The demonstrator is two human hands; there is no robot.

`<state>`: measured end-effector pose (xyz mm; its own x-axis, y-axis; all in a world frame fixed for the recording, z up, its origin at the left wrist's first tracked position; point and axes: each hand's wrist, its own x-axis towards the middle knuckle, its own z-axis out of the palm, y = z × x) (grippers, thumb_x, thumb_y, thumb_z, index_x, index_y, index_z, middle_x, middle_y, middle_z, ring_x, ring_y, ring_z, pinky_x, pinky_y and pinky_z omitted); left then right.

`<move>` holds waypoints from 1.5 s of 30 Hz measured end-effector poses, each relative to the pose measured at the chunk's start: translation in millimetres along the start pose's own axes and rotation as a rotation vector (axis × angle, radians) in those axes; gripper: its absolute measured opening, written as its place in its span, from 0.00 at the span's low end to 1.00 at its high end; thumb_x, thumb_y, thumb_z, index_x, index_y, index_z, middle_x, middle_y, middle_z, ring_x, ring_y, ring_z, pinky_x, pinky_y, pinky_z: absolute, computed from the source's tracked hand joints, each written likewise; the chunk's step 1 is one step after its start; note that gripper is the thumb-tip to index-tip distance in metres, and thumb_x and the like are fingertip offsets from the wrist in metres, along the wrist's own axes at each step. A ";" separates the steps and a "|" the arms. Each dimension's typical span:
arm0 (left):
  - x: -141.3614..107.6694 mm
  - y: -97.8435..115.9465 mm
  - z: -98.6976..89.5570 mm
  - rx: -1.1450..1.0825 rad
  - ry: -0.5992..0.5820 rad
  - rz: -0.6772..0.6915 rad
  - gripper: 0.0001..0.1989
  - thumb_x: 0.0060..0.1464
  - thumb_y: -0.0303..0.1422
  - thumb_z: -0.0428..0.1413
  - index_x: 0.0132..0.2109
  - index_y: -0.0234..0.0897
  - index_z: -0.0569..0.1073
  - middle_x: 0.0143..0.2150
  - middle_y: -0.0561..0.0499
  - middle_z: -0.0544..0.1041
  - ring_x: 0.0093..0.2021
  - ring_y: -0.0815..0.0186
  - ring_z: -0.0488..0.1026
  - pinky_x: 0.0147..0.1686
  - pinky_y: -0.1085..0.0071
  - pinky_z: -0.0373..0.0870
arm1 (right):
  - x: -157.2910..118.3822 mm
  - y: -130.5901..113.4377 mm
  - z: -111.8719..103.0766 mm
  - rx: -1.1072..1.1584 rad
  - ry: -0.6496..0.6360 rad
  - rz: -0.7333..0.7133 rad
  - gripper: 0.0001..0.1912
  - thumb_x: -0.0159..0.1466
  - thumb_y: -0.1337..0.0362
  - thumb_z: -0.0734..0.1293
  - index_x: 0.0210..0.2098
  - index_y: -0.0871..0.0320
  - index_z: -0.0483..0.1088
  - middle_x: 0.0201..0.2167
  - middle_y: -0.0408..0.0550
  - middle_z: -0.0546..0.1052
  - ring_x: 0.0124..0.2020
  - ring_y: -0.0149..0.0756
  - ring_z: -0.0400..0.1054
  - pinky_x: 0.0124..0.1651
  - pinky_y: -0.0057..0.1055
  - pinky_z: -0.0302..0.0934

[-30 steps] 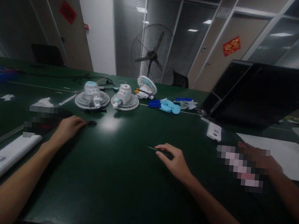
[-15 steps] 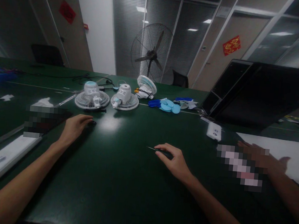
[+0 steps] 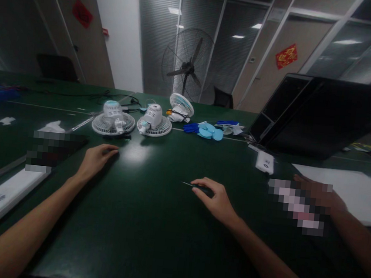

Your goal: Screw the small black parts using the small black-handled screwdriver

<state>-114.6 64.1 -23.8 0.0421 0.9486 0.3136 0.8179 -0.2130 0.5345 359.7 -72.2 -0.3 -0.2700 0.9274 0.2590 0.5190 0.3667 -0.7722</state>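
Note:
My right hand (image 3: 217, 201) rests low over the green table (image 3: 149, 240), its fingers closed around the dark handle of a screwdriver (image 3: 205, 190). The thin metal shaft points left. Farther left, my left hand (image 3: 96, 161) lies near the tabletop with its fingers pressed together. Something dark shows between them, too small and dim to name. Just beyond that hand are two white fan heads (image 3: 113, 125) (image 3: 155, 129), resting grille-down with their motor housings up. A third fan head (image 3: 181, 108) leans tilted behind them.
Light-blue fan blades (image 3: 210, 132) and blue gloves (image 3: 191, 128) lie past the fan heads. White fan parts (image 3: 9, 196) (image 3: 264, 162) flank my arms. At right are another person's hand (image 3: 324, 198), a white sheet (image 3: 360, 195) and a large black screen (image 3: 332, 118).
My left hand has shifted slightly, and the dark thing that stuck out past its fingertips is now mostly covered by the fingers. My right hand and the screwdriver stay nearly still.

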 end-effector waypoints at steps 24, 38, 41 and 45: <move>0.5 0.9 -9.6 -0.082 -0.029 -0.182 0.29 0.54 0.55 0.59 0.52 0.39 0.84 0.50 0.43 0.85 0.49 0.49 0.81 0.50 0.62 0.75 | -0.8 1.7 -0.8 0.014 -0.039 0.000 0.12 0.73 0.58 0.68 0.53 0.52 0.77 0.46 0.49 0.79 0.46 0.43 0.74 0.49 0.41 0.70; -3.2 2.6 -5.6 0.230 -0.071 0.085 0.25 0.64 0.47 0.50 0.52 0.36 0.83 0.50 0.37 0.83 0.49 0.46 0.80 0.48 0.59 0.73 | -0.8 0.0 -0.2 0.009 -0.038 0.005 0.11 0.72 0.58 0.68 0.52 0.51 0.77 0.47 0.49 0.79 0.47 0.43 0.74 0.50 0.41 0.70; -8.4 9.4 -4.9 0.345 -0.109 0.165 0.24 0.67 0.44 0.47 0.56 0.37 0.80 0.55 0.36 0.81 0.55 0.45 0.77 0.53 0.57 0.71 | -1.2 -0.6 -0.5 0.006 -0.040 0.012 0.12 0.72 0.58 0.68 0.53 0.52 0.77 0.47 0.49 0.79 0.47 0.44 0.74 0.50 0.42 0.70; -13.3 15.8 -3.3 0.356 -0.098 0.184 0.23 0.67 0.43 0.47 0.56 0.36 0.79 0.58 0.35 0.79 0.55 0.43 0.75 0.53 0.55 0.71 | -2.0 -1.5 -0.8 0.016 -0.053 0.017 0.12 0.73 0.58 0.67 0.53 0.51 0.76 0.47 0.49 0.79 0.47 0.43 0.74 0.49 0.41 0.70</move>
<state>-104.1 47.3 -16.9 0.2462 0.9238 0.2933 0.9385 -0.3028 0.1659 360.1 -74.5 0.8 -0.3040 0.9282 0.2146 0.5112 0.3490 -0.7855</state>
